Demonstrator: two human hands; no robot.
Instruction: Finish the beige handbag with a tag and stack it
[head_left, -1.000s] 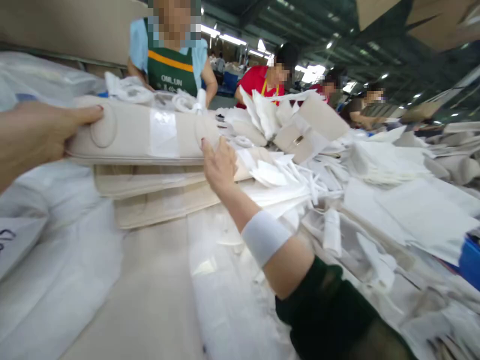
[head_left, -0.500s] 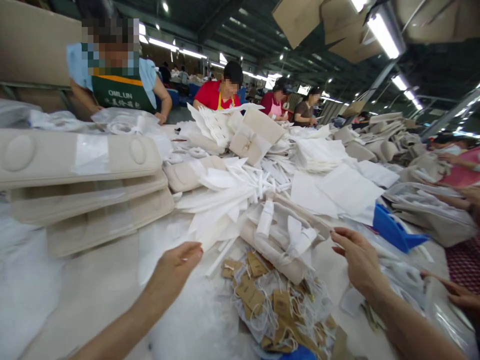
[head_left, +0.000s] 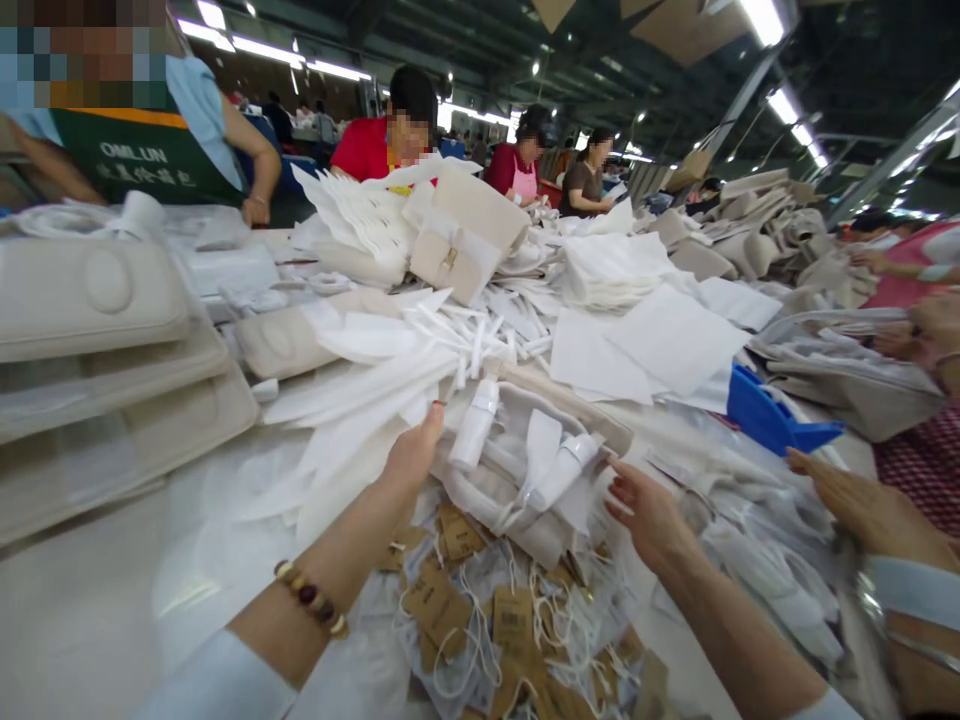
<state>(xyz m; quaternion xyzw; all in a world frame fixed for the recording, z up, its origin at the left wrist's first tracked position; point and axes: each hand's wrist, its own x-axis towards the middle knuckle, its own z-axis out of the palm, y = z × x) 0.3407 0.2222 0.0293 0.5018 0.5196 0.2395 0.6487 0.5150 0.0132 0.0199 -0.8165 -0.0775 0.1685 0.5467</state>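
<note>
Between my hands lies a beige handbag (head_left: 491,505), its top gaping, with white-wrapped handle parts (head_left: 475,425) and thin white wrapping showing. My left hand (head_left: 414,450) is at the bag's left side; one finger points up and the others are mostly hidden. On the right, my right hand (head_left: 646,508) is open, fingers apart and slightly bent, with the fingertips close to the bag's right edge. Whether either hand touches the bag is hard to tell. Just below the bag sits a heap of brown card tags (head_left: 514,620) with white strings.
Flat beige bags (head_left: 105,400) are stacked at left. White paper sheets (head_left: 667,340) and white strips (head_left: 360,385) lie beyond the bag. A blue holder (head_left: 776,415) stands at right, near a co-worker's hand (head_left: 870,500). Other people work across the table.
Both my hands have closed in on the bag from either side. The view has shifted, so the stacked bags sit further left. A co-worker's hand at right has moved up.
</note>
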